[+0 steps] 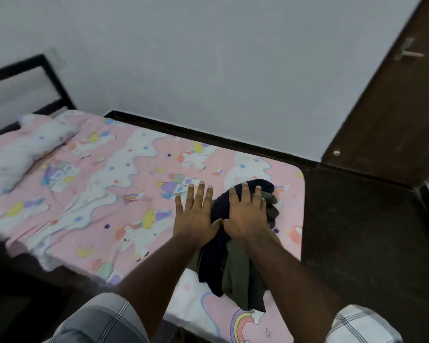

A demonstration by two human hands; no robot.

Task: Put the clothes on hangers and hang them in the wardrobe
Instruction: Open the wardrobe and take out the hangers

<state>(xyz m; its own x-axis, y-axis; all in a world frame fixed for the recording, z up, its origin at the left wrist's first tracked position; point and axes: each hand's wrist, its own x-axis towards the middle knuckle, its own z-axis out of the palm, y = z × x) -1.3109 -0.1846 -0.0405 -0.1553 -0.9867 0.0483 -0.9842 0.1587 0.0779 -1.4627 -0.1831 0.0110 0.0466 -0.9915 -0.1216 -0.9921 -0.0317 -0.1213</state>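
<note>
clothes on bed, pillow left

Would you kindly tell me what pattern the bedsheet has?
The bedsheet is pink with cartoon unicorns, clouds, stars and rainbows, seen in the head view.

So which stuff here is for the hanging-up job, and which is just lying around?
For the job:
dark clothes pile
left hand, right hand, both stretched flat

Just there:
pillow
unicorn bedsheet
brown door

No hangers in view.
</note>
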